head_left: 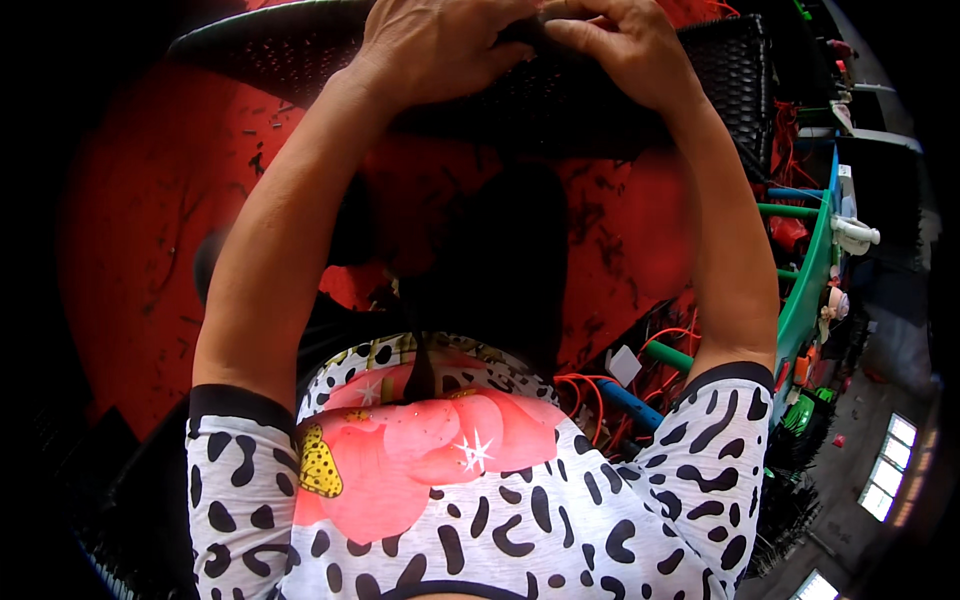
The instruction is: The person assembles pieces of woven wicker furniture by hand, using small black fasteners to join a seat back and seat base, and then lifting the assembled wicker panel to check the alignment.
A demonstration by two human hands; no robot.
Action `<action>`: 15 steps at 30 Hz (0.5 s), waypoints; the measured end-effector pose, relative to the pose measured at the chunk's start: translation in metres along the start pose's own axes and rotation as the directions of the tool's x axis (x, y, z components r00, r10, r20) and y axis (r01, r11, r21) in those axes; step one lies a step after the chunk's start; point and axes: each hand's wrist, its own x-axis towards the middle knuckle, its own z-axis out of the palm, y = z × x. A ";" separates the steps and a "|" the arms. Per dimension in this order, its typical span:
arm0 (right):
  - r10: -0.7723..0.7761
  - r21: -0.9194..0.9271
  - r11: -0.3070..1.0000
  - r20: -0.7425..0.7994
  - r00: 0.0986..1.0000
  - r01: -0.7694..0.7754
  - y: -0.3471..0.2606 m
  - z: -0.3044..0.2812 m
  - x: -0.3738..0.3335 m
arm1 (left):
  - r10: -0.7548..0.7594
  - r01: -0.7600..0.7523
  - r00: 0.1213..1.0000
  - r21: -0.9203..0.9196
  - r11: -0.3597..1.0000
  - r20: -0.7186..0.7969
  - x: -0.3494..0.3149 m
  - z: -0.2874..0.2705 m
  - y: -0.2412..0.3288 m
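Observation:
A black woven wicker panel [725, 85], perhaps part of a chair or basket, stretches across the top of the view, its left end tapering to a curved rim. Both of my arms reach forward to it. My left hand [440, 45] lies over its middle, fingers curled and closed at the dark weave. Close beside it on the right, my right hand [625, 45] pinches at the same spot with thumb and bent fingers. The top of the picture cuts off some fingertips, and any strand between them is too dark to make out.
Under the panel spreads a red floor covering [150, 230] strewn with dark scraps. On the right stands a green frame [810, 290] with rungs, near a blue tube [630, 403], a white block [623, 366] and tangled red cords [598, 400]. Bright windows [888, 468] show beyond.

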 end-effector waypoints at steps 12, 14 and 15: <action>-0.690 -0.819 0.422 -0.013 0.724 0.388 0.002 0.019 -0.016 | -0.049 0.048 0.999 -0.042 0.998 -0.009 0.007 0.009 0.000; -0.703 -0.810 0.445 -0.053 0.709 0.381 0.011 0.023 -0.022 | -0.051 0.051 0.999 -0.055 0.997 -0.014 0.006 0.010 0.002; -0.709 -0.799 0.473 -0.096 0.698 0.371 0.015 0.025 -0.026 | -0.053 0.052 0.998 -0.072 0.996 -0.014 0.006 0.010 0.004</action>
